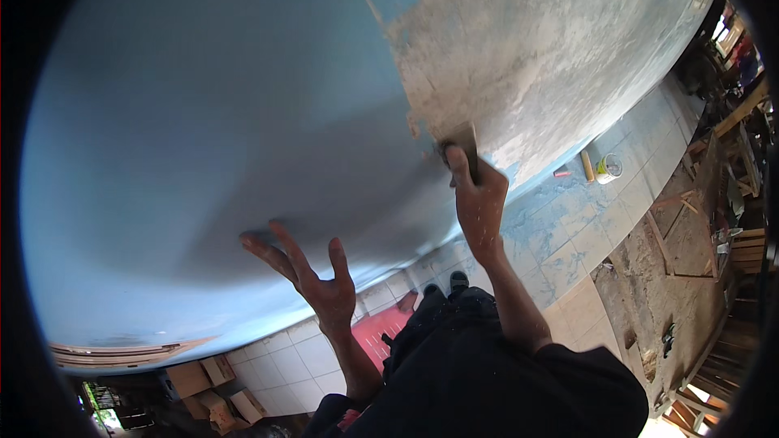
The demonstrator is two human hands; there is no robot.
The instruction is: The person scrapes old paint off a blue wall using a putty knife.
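Observation:
Before me rises a wall with blue paint (201, 109) on its left part and bare, rough plaster (511, 42) on its right part. My right hand (478, 201) grips a flat scraper-like tool (467, 143), whose blade lies at the ragged edge between paint and plaster; its exact kind is partly hidden by the fingers. To the left and lower, my left hand (316, 286) is spread, with its fingertips at or close to the blue surface and nothing held. White flecks dot my right wrist and forearm.
Blue flakes and dust lie on the floor tiles (548, 237). A small tub (608, 168), a yellowish cylinder (587, 165) and a red object (562, 174) stand or lie by the wall. A red plastic chair (380, 334) is beside my legs. Cardboard boxes (188, 377) sit lower left; wooden frames (675, 231) lie right.

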